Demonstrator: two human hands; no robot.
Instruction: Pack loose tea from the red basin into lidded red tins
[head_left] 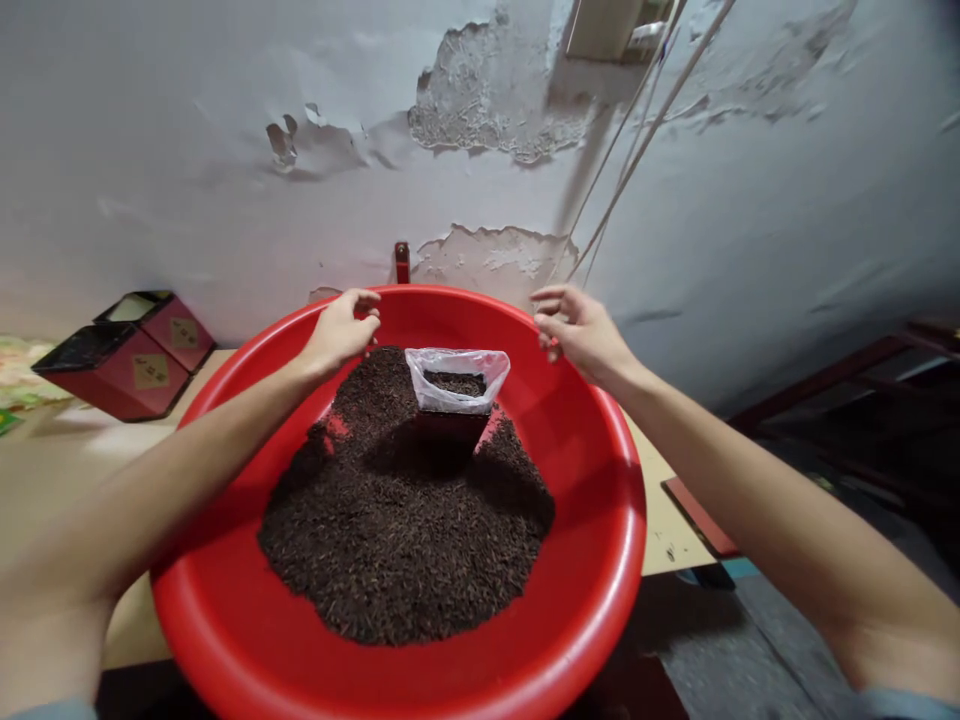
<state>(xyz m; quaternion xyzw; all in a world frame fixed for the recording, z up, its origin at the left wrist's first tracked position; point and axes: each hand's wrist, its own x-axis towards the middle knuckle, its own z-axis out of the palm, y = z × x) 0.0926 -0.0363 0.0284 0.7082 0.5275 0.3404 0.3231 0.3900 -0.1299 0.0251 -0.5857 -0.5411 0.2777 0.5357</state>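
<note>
A wide red basin (pixel 592 560) holds a heap of dark loose tea leaves (pixel 405 530). A clear plastic bag (pixel 457 378), partly filled with the same leaves, stands upright in the heap near the far rim, its mouth open. My left hand (pixel 341 330) hovers at the far left rim, fingers curled, with nothing visible in them. My right hand (pixel 577 330) hovers at the far right rim, fingers loosely bent and apart. Both hands are a little away from the bag, one on each side.
Two red tins (pixel 124 365) with dark tops sit on the table (pixel 60 450) at the left, against a peeling grey wall. Thin cords (pixel 630 130) run down the wall behind the basin. The table's right edge drops to a dark floor.
</note>
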